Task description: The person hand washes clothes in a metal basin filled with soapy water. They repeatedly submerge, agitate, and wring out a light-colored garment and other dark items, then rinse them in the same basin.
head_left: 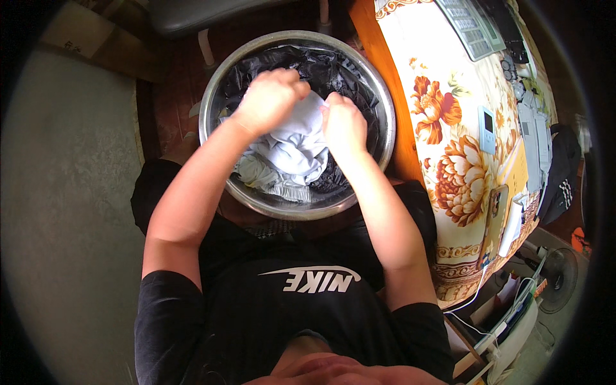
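Inside a round stainless steel basin (pixel 389 115) lies a wet white cloth garment (pixel 296 149), bunched up in folds, with a gathered, ribbed edge near the basin's front wall. Dark wet clothing (pixel 284 57) lines the back and right side of the basin. My left hand (pixel 276 96), slightly blurred, is closed on the white garment at its upper left part. A short way to the right, my right hand (pixel 344 122) grips the same garment by its upper right edge. Part of the cloth is raised and stretched between both hands. The fingertips are mostly hidden.
A wooden table edge (pixel 404 139) with a floral tablecloth (pixel 428 163) runs close along the basin's right. On it are a calculator (pixel 469 31), a small blue device (pixel 486 129) and a phone (pixel 494 216). A dark padded seat (pixel 207 17) stands behind the basin.
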`<state>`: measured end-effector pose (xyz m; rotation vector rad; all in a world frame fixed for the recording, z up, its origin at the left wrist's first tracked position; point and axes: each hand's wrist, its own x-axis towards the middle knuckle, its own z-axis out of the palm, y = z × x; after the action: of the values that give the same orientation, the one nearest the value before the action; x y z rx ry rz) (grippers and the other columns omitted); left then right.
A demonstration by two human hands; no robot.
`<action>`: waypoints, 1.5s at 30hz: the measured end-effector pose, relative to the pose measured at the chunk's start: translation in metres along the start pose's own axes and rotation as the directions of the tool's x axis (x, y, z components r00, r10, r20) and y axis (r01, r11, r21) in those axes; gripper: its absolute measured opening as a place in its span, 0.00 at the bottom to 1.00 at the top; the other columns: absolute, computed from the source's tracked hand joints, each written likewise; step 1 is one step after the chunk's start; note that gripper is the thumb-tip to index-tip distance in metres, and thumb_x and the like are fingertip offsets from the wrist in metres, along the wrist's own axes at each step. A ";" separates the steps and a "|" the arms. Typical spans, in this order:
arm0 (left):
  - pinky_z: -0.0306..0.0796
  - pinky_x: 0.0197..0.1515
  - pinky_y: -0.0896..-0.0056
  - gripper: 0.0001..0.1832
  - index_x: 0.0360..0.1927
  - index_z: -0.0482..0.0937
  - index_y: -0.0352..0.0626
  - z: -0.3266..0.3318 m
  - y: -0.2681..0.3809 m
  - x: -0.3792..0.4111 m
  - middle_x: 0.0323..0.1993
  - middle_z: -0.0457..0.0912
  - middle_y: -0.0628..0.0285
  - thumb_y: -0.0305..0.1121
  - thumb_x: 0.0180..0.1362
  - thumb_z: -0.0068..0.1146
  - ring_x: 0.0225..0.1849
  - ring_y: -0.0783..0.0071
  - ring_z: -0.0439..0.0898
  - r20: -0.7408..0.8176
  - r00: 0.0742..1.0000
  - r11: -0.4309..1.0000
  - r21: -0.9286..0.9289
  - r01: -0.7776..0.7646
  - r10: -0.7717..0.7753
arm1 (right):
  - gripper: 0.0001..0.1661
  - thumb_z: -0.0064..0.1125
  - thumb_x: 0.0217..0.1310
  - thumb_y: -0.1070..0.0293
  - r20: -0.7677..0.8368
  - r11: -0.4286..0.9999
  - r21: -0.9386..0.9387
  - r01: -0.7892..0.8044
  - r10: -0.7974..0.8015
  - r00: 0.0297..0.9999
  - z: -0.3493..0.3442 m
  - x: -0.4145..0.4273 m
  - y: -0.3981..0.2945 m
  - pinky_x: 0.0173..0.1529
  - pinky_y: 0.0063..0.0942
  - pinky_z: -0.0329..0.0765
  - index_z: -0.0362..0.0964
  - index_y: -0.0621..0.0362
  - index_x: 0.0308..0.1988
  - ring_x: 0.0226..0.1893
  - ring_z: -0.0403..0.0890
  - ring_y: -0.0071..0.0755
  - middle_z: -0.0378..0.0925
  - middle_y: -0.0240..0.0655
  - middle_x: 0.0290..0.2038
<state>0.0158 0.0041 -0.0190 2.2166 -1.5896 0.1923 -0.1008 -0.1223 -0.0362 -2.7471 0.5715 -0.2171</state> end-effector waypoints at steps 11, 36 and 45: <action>0.68 0.39 0.61 0.10 0.40 0.71 0.50 0.061 0.014 -0.019 0.37 0.74 0.59 0.33 0.55 0.42 0.41 0.62 0.75 0.389 0.898 0.948 0.308 0.081 -0.204 | 0.04 0.45 0.55 0.70 -0.092 0.998 0.006 0.058 -0.057 0.994 0.067 -0.009 0.013 0.35 0.35 0.74 0.65 0.59 0.30 0.29 0.78 0.42 0.74 0.40 0.27; 0.63 0.21 0.68 0.18 0.21 0.68 0.37 0.020 0.049 0.014 0.12 0.66 0.52 0.40 0.61 0.45 0.15 0.72 0.62 -0.085 0.687 0.571 -0.634 0.522 -0.722 | 0.16 0.40 0.60 0.59 0.648 -0.410 0.737 -0.538 0.200 0.735 0.026 -0.024 -0.037 0.17 0.22 0.66 0.69 0.58 0.29 0.17 0.71 0.26 0.69 0.33 0.20; 0.66 0.21 0.62 0.15 0.22 0.71 0.38 0.024 0.070 0.008 0.14 0.71 0.48 0.38 0.59 0.47 0.16 0.56 0.73 -0.146 0.822 0.726 -0.569 0.385 -0.550 | 0.18 0.39 0.63 0.55 0.633 -0.491 0.745 -0.451 0.307 0.711 0.013 -0.009 -0.037 0.32 0.26 0.72 0.68 0.57 0.31 0.26 0.73 0.29 0.71 0.32 0.26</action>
<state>-0.0498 -0.0313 -0.0207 1.9512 -0.7394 -0.0447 -0.0926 -0.0832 -0.0360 -0.5969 0.8320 -0.1837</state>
